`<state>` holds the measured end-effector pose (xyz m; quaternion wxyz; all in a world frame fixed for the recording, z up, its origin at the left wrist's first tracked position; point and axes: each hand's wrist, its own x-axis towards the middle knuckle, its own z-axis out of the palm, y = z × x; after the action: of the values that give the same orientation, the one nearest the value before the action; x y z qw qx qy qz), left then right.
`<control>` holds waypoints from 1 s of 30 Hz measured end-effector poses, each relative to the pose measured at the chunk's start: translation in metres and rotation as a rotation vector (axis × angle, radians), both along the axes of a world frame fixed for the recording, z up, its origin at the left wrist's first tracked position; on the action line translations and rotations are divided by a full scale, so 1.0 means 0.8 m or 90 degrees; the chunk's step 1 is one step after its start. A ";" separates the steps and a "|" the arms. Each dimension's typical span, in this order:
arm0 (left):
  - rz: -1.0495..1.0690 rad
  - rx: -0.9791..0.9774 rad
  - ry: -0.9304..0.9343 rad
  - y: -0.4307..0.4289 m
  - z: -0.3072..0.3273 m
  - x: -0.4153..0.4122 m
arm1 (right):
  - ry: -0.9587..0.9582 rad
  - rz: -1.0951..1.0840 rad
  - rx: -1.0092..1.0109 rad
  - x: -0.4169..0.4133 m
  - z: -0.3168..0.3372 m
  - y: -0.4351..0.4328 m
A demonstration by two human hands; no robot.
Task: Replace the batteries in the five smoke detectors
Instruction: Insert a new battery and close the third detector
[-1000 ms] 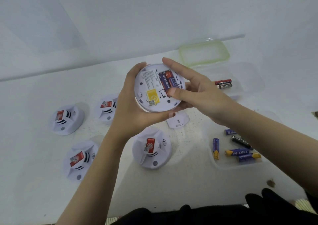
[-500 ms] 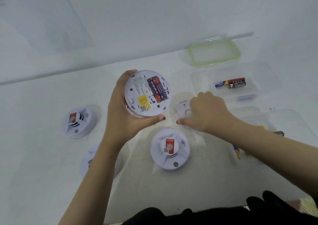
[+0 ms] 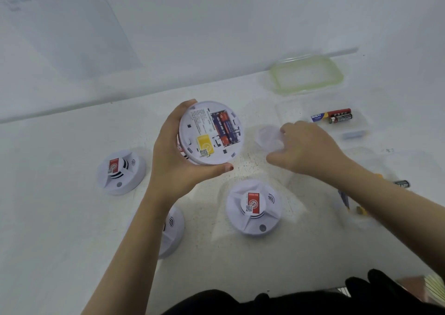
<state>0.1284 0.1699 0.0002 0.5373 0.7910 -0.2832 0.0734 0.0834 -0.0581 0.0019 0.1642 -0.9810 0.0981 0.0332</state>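
1. The left hand (image 3: 173, 163) is curled round a white smoke detector (image 3: 207, 146), which is held above the table (image 3: 60, 230) with its underside turned up. The fingers are wrapped over its far left rim and the thumb is pressed against its near rim.
2. 2 red-and-blue fitted batteries (image 3: 225, 129) are seated side by side in the open compartment, on the part of the underside nearest the right fingertips. A yellow label (image 3: 204, 142) is fixed beside them, closer to the left thumb.
3. The right hand (image 3: 308, 148) is held palm down, apart from the held unit, with its fingers curled.
4. A small white battery cover (image 3: 268, 137) is seen at the right fingertips, between the fingers of the 2 hands. It is blurred, but it appears to be pinched there.
5. 3 more units are set face up on the table: the left detector (image 3: 121, 172) outside the left knuckles, the middle detector (image 3: 254, 207) on the near side of the left thumb, and the hidden detector (image 3: 173, 230) partly covered by the left forearm.
6. Beyond the right fingertips, 2 boxed batteries (image 3: 333, 117) are lying in a clear container (image 3: 289, 112), and a green-rimmed lid (image 3: 307, 76) is lying farther off.
7. Behind the right wrist, loose batteries (image 3: 402, 184) are partly hidden by the forearm; their number cannot be told.
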 end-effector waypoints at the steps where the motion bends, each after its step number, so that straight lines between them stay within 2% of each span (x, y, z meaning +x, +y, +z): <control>1: -0.004 -0.006 0.003 0.002 0.000 0.000 | -0.039 -0.009 0.069 0.000 0.002 -0.003; 5: -0.031 -0.043 0.028 0.005 0.001 -0.002 | -0.219 0.029 0.358 -0.010 0.029 0.004; 7: -0.056 -0.053 0.036 0.007 0.003 -0.004 | -0.262 0.107 0.410 -0.018 0.041 0.014; 9: -0.084 -0.059 0.045 0.009 0.007 -0.005 | -0.291 0.196 0.379 -0.023 0.047 0.025; 12: -0.113 -0.052 0.042 0.011 0.014 -0.008 | -0.334 0.309 0.229 -0.025 0.053 0.039; 16: -0.148 -0.043 0.060 0.016 0.020 -0.011 | -0.324 0.357 0.120 -0.023 0.058 0.048; 30: -0.178 0.008 0.021 0.038 0.038 -0.016 | -0.265 0.355 0.153 -0.030 0.070 0.062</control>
<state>0.1157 0.2000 0.0304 0.5421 0.7482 -0.3822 -0.0171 0.0596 -0.0086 0.0575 0.2789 -0.9295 -0.2134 -0.1125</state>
